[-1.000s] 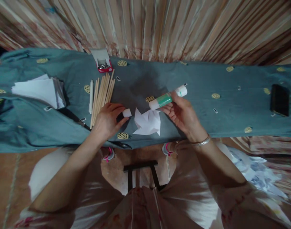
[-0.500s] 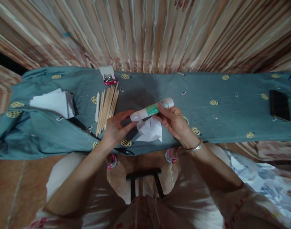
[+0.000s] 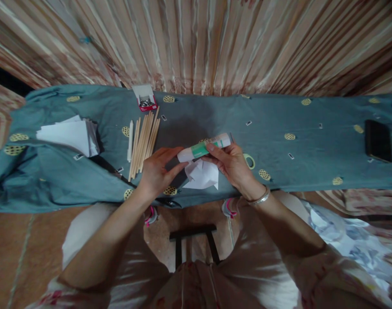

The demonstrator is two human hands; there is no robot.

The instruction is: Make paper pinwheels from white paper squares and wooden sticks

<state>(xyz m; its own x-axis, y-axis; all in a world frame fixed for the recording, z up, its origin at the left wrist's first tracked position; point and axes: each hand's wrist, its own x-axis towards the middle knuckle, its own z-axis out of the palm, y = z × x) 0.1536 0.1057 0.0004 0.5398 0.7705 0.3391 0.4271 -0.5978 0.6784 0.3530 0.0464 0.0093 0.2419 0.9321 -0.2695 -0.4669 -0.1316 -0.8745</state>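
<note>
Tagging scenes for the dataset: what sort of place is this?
Probably a room in a home used as a makeshift craft spot: a long curtain hangs behind a table under a pineapple-print cloth, and a bundle of wooden sticks lies on it.

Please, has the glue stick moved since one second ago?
Yes. Held in the right hand, the glue stick has moved to the left, closer to the wooden sticks on the cloth. Its left end now meets the left hand.
</note>
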